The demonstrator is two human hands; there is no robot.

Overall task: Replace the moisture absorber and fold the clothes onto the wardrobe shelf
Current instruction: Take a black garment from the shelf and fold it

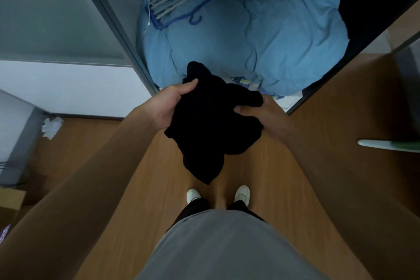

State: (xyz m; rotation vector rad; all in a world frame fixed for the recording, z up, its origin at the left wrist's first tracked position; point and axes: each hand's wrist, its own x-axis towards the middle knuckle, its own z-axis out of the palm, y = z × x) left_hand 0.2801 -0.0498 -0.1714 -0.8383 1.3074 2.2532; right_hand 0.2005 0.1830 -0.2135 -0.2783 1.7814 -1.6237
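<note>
Both left hand [167, 107] and right hand [264, 118] clamp curled fingers [189, 86] on a soft, crumpled black garment [209, 129].

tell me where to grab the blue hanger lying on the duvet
Take the blue hanger by its hook, reaching in through the open front of the wardrobe and down from above. It lies on the light blue duvet with the hook pointing toward you, nearest and free of the bars.
</note>
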